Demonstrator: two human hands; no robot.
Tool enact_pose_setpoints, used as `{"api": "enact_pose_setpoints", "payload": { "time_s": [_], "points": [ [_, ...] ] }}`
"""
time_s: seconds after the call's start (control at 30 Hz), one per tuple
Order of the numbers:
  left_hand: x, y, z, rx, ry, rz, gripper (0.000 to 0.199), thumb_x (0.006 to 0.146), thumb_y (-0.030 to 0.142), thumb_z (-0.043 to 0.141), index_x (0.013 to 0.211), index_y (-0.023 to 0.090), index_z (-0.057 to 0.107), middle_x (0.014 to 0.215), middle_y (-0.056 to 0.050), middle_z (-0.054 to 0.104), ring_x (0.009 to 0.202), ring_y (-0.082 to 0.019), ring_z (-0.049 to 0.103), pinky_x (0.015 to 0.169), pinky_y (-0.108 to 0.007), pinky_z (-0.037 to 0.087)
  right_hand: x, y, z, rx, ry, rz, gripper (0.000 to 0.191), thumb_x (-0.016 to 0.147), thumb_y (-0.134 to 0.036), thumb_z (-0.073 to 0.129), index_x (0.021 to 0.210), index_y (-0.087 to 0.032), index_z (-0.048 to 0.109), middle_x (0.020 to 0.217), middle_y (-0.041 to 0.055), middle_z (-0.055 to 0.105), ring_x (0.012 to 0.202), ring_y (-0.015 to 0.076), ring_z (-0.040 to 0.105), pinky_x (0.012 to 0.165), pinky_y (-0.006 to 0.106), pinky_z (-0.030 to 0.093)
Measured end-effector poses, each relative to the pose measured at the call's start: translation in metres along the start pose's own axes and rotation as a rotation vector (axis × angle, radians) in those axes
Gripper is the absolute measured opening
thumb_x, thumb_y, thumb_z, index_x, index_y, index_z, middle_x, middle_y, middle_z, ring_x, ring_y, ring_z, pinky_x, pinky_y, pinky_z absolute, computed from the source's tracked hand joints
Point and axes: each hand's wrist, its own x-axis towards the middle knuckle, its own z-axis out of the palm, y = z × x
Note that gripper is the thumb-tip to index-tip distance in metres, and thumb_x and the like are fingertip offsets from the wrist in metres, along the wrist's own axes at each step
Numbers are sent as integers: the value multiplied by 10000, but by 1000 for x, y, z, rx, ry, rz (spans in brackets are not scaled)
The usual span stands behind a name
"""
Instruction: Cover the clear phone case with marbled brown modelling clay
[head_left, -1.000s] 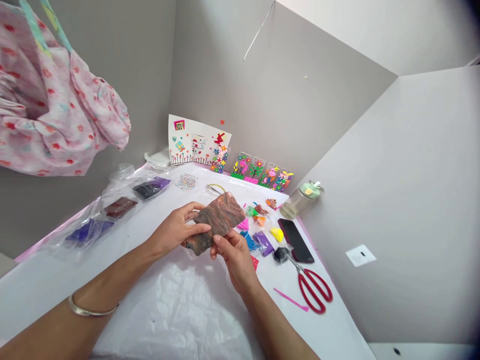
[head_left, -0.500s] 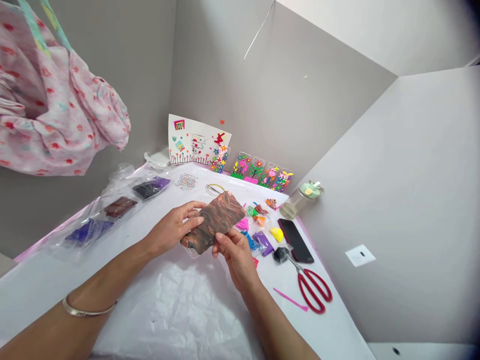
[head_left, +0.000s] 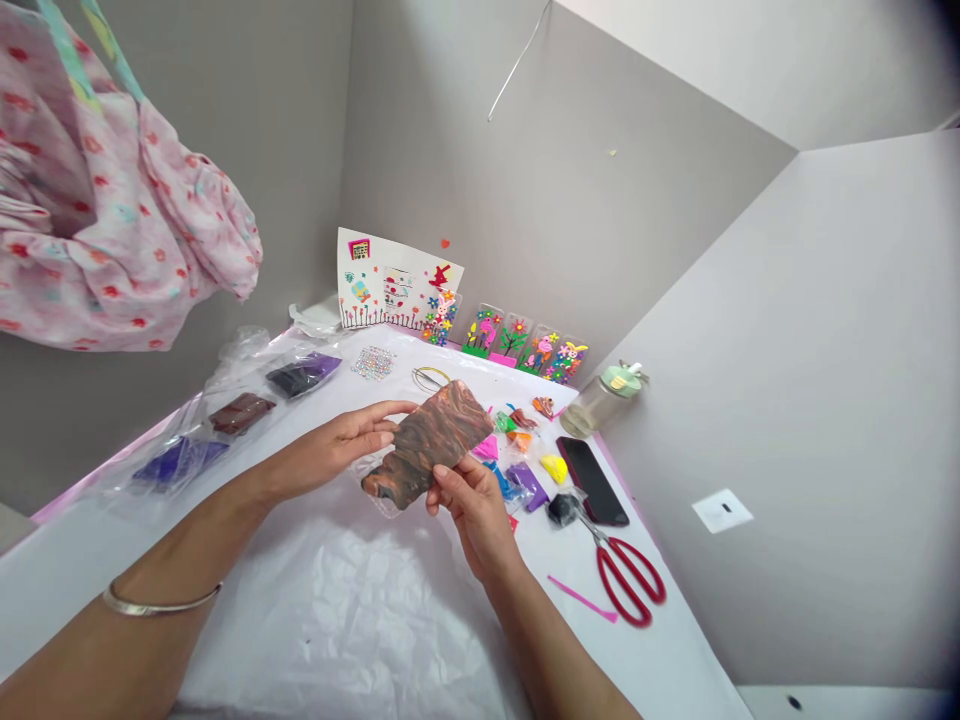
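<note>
A clear phone case (head_left: 435, 440) carries a marbled layer of brown, black and orange, and a bare transparent rim shows at its lower left. My right hand (head_left: 472, 505) grips its lower right edge, thumb on top and fingers beneath. At the upper left edge is my left hand (head_left: 345, 445), its fingers stretched out and apart, fingertips beside the case; whether they touch it I cannot tell. Just past my right hand lie small lumps of coloured clay: purple (head_left: 527, 485), yellow (head_left: 554, 469) and black in a wrapper (head_left: 564, 508).
Red-handled scissors (head_left: 630, 580), a phone (head_left: 592, 480) and a bottle (head_left: 604, 395) line the right side. Decorated cases (head_left: 516, 338) lean against the wall. Bagged clay (head_left: 241, 412) lies left; rhinestones (head_left: 373, 363) and a yellowish ring (head_left: 430, 378) sit behind the case. Pink cloth (head_left: 127, 220) hangs upper left.
My left hand has let go of the phone case and drawn back to the left, its thumb sliding off the marbled face. My right hand keeps its hold almost unmoved.
</note>
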Motion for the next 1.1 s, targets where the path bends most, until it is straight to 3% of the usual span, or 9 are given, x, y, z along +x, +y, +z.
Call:
{"api": "enact_pose_setpoints", "payload": {
  "time_s": [0.23, 0.37, 0.47, 0.57, 0.67, 0.77, 0.97, 1.1],
  "points": [
    [6, -8, 9, 91, 144, 21, 460, 953, 445, 452, 1362, 242, 506, 1274, -28, 654, 1229, -253, 542, 1017, -347, 411, 0, 1, 2, -14, -6, -2, 180, 774, -307, 723, 779, -144, 647, 615, -14, 584, 517, 96, 524, 534, 233, 420],
    [5, -8, 8, 121, 143, 49, 412, 957, 407, 443, 1325, 247, 538, 1349, -20, 599, 1307, -240, 468, 1071, -321, 351, 0, -1, 2, -3, 2, 8, 182, 765, -307, 729, 780, -144, 650, 624, -13, 582, 521, 98, 526, 522, 230, 416],
    [5, -1, 9, 68, 158, 43, 381, 959, 390, 421, 1289, 253, 554, 1310, -26, 616, 1269, -236, 502, 1050, -322, 371, 0, -2, 1, 1, 9, -2, 176, 767, -302, 725, 785, -145, 651, 613, -14, 583, 518, 100, 526, 522, 232, 416],
    [6, 2, 16, -10, 177, -48, 478, 908, 460, 503, 1333, 245, 469, 1138, -64, 669, 985, -237, 652, 752, -303, 518, 0, -1, 0, -1, 20, -24, 175, 773, -304, 721, 785, -145, 649, 614, -13, 589, 520, 101, 528, 530, 237, 417],
    [7, -1, 26, -36, 222, -146, 657, 781, 488, 676, 1344, 263, 421, 1107, -79, 643, 658, -168, 642, 468, -225, 444, 0, 1, 1, -10, 11, -23, 185, 775, -317, 719, 802, -144, 658, 622, -9, 590, 532, 103, 526, 533, 238, 412],
    [8, -6, 33, -42, 302, -154, 613, 753, 479, 703, 1279, 262, 476, 1075, -71, 638, 541, -119, 586, 408, -201, 409, 0, 3, 2, -23, -2, -12, 202, 770, -328, 723, 837, -145, 671, 625, -11, 580, 543, 107, 522, 535, 241, 411],
    [7, -4, 30, -34, 281, -128, 566, 807, 436, 636, 1317, 253, 470, 1040, -70, 672, 611, -170, 647, 428, -219, 440, 0, 2, 1, -34, -10, -5, 185, 786, -322, 707, 835, -147, 677, 634, -8, 588, 538, 97, 512, 543, 235, 400],
    [6, -2, 19, 8, 195, -89, 587, 846, 409, 587, 1380, 220, 431, 1069, -90, 708, 897, -262, 693, 666, -319, 540, 1, 2, 0, -36, -4, -10, 174, 787, -313, 706, 834, -148, 677, 672, -3, 601, 536, 90, 506, 540, 232, 400]
  ]
}}
